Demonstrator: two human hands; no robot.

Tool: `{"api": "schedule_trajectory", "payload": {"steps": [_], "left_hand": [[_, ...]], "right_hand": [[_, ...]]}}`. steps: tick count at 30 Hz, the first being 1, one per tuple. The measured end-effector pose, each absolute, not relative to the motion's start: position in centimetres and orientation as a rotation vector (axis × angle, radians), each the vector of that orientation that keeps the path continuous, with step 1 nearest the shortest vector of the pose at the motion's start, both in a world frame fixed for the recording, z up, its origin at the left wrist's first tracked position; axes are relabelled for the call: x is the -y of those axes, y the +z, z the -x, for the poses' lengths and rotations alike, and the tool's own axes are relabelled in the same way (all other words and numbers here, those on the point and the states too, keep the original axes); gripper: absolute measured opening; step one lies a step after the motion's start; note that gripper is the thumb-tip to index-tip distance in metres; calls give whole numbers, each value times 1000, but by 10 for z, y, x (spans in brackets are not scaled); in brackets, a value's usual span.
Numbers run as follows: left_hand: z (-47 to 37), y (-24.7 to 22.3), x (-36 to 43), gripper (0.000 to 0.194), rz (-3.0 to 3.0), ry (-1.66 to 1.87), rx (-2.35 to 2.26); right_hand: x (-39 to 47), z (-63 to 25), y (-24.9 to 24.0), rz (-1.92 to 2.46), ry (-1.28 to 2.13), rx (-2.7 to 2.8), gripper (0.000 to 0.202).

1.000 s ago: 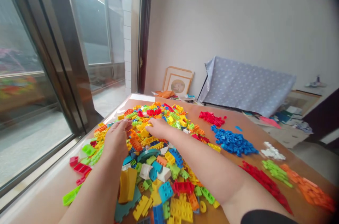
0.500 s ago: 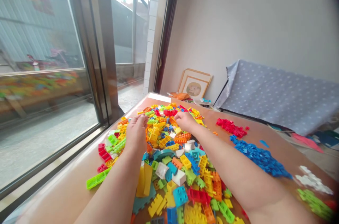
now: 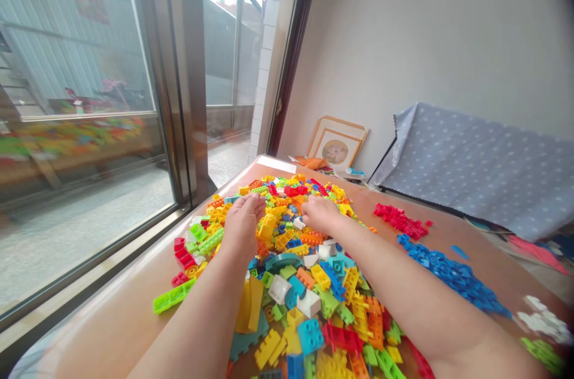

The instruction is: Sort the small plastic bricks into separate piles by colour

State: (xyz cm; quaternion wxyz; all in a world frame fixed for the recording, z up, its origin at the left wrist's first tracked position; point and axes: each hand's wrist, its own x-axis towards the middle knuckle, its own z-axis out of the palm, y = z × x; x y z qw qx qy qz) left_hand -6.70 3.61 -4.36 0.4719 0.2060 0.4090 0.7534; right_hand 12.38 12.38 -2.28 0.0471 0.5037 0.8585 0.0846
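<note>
A large heap of mixed toy building bricks (image 3: 287,283) covers the middle of the table, in yellow, orange, green, red, blue, turquoise and white. My left hand (image 3: 243,219) hovers over the heap's far left part, back of the hand toward me, its fingers bent and close together. Whatever it may hold is hidden. On the right, my right hand (image 3: 319,213) is at the far part of the heap with fingers curled in among small orange and yellow bricks. Its fingertips are hard to see, and any brick in them cannot be made out.
Sorted piles of red bricks (image 3: 401,220), blue bricks (image 3: 455,274), white pieces (image 3: 545,320) and green pieces (image 3: 542,355) lie on the table's right side. A framed picture (image 3: 336,143) leans against the wall. Window frames (image 3: 174,80) border the table's left; a dotted cloth (image 3: 484,164) hangs at right.
The whole view has shifted slightly, so everything sits further right. My right hand's fingers are more curled and a little lower at the bricks. My left hand has barely moved over the heap.
</note>
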Motion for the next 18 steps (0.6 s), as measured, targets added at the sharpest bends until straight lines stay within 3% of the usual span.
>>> {"api": "schedule_trajectory", "payload": {"steps": [6,12,18], "left_hand": [[66,-42,-36,30,-515,1839,-1024],[66,-40,-34,33,-522,1827,-1051],[67,-41,-34,34,-524,1816,-1064]], "right_hand": [[-131,-126,-20,-1608,237,-2634,22],[-126,-103,-24,-1550,-65,-2675,21],[-136,-96,-27,-1661,-72,-2486,17]]}}
